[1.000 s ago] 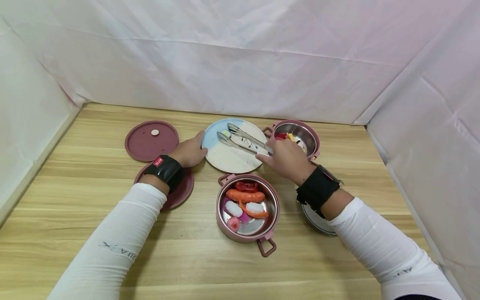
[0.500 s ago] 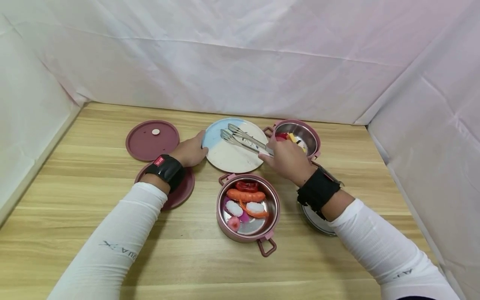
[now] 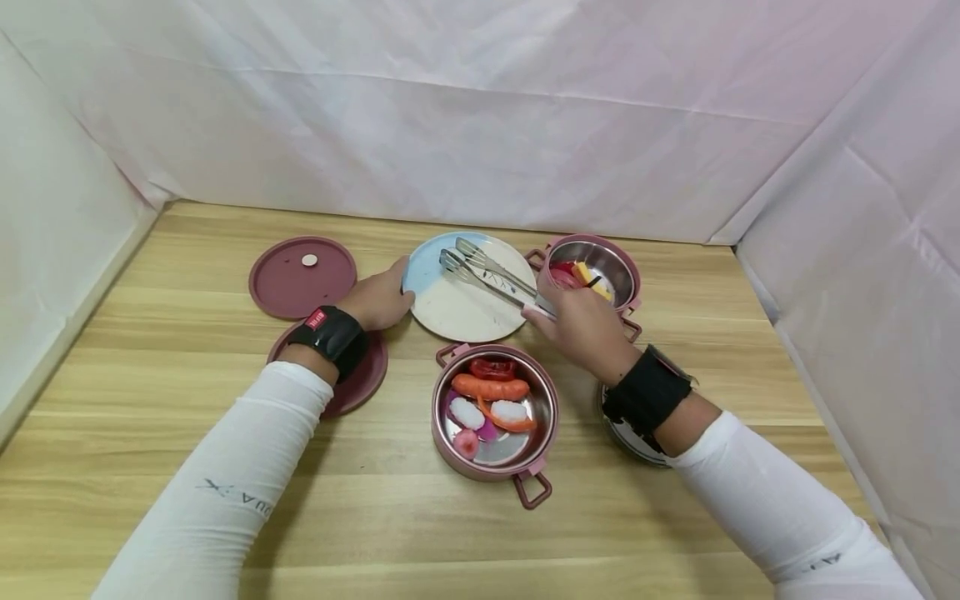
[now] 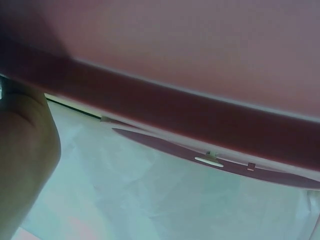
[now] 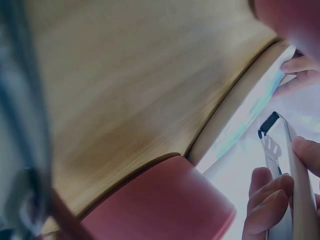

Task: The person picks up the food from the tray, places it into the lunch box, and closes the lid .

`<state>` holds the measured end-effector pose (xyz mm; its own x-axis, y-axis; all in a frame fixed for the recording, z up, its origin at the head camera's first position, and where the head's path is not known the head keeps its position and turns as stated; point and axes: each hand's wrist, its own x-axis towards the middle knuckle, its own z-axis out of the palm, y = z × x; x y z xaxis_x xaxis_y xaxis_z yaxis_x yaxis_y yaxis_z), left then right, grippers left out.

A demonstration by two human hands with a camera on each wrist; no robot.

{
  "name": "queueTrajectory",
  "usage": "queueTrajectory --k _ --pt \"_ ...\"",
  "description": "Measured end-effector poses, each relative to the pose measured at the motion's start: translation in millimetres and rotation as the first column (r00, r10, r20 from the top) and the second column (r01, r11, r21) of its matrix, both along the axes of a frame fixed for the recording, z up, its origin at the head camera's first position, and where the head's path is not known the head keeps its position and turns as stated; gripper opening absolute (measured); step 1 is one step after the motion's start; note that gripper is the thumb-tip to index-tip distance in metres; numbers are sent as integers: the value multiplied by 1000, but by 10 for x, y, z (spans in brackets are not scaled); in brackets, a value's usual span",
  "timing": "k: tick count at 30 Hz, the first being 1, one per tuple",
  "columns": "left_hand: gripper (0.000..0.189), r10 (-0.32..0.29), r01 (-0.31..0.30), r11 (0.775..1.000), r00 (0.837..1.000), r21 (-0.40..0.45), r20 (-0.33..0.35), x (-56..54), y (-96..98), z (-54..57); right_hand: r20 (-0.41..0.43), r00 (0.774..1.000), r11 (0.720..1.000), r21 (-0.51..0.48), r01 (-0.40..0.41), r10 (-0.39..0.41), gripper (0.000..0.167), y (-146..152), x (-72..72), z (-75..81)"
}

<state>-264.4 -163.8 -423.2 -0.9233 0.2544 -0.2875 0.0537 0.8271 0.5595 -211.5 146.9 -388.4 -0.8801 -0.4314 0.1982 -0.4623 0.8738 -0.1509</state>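
My right hand (image 3: 587, 327) grips the metal tongs (image 3: 498, 287), whose slotted tips lie over the plate (image 3: 468, 312). That plate is round, blue and cream, with a small leaf pattern. The left hand (image 3: 384, 297) holds its left rim, with the thumb and fingers at the edge. In the right wrist view, fingers and thumb close around the tongs (image 5: 302, 200), and a dark piece (image 5: 269, 123) shows near their tips. Close beside the right hand, a pink steel-lined pot (image 3: 618, 271) contains red and yellow food pieces, partly hidden by that hand.
A second pink pot (image 3: 555, 417) stands in front of the plate, with a sausage (image 3: 490, 387), white-topped pieces and other toy food inside. One maroon lid (image 3: 288, 279) lies at left; another (image 3: 367, 383) is under the left wrist. A round lid (image 3: 633, 442) lies beneath the right forearm.
The tongs' jaws have drawn closer together, and their tips have moved slightly right. A pale piece seen between them earlier no longer shows. The right hand has shifted slightly right and toward me.
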Motion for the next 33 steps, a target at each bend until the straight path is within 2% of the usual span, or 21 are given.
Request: queueTrajectory --k 3,9,16,21,26,33 --pt "72 5 -5 1000 1000 -1 5 -5 6 1 -58 998 998 -45 -33 30 48 85 135 27" --pt "73 16 -16 1000 1000 -12 8 19 9 33 -97 993 991 -112 -73 62 38 306 521 127" --pt "73 7 -7 1000 1000 -4 15 21 6 67 -189 977 980 -153 -129 99 38 582 956 163" --pt "72 3 -3 1000 1000 -3 19 10 7 59 -205 969 973 -157 -171 137 38 750 1232 136" --pt "72 -10 10 1000 1000 8 13 12 -3 57 -229 951 965 -111 -239 209 39 910 1432 91" --pt "73 -20 20 1000 1000 11 18 -4 -19 35 -266 931 952 -109 -285 248 49 1061 1549 56"
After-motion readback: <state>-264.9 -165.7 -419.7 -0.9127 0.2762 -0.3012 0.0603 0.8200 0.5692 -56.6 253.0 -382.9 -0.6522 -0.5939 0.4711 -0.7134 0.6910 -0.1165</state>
